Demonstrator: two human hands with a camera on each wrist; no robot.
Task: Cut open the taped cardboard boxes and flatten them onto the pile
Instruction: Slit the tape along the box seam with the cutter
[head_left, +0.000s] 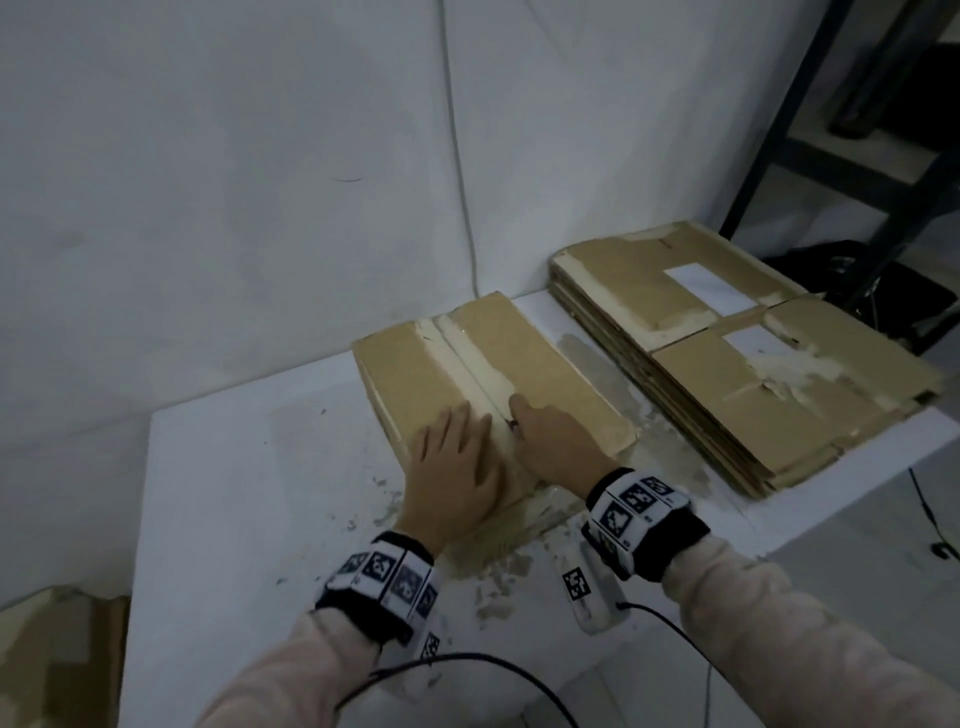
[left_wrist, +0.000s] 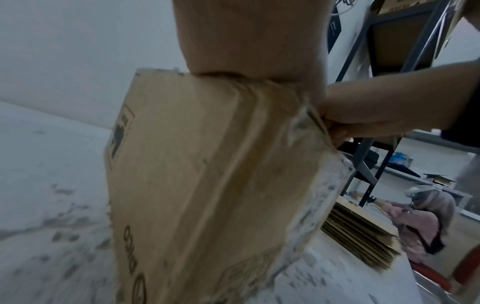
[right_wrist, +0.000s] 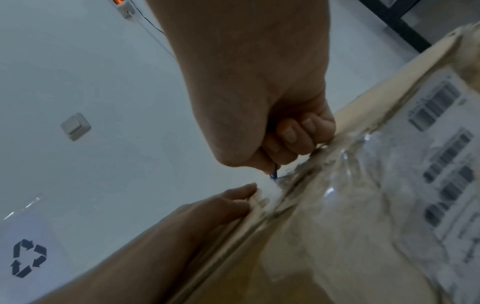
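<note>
A brown cardboard box (head_left: 540, 358) with a pale taped seam (head_left: 467, 364) along its top lies on the white table (head_left: 234, 493). My left hand (head_left: 457, 457) presses flat on the box's near end, left of the seam. My right hand (head_left: 545, 441) sits just right of the seam, fingers curled round a small cutter (right_wrist: 274, 174) whose blue tip meets the tape. In the right wrist view the left hand's fingertips (right_wrist: 244, 193) lie straight beside the seam. The pile of flattened boxes (head_left: 727, 364) lies to the right.
Torn paper scraps (head_left: 498, 571) litter the table near the box. A small white device (head_left: 587, 597) with a cable lies by my right wrist. A black metal shelf (head_left: 841, 156) stands at the right, more cardboard (head_left: 52, 660) at the lower left, the wall close behind.
</note>
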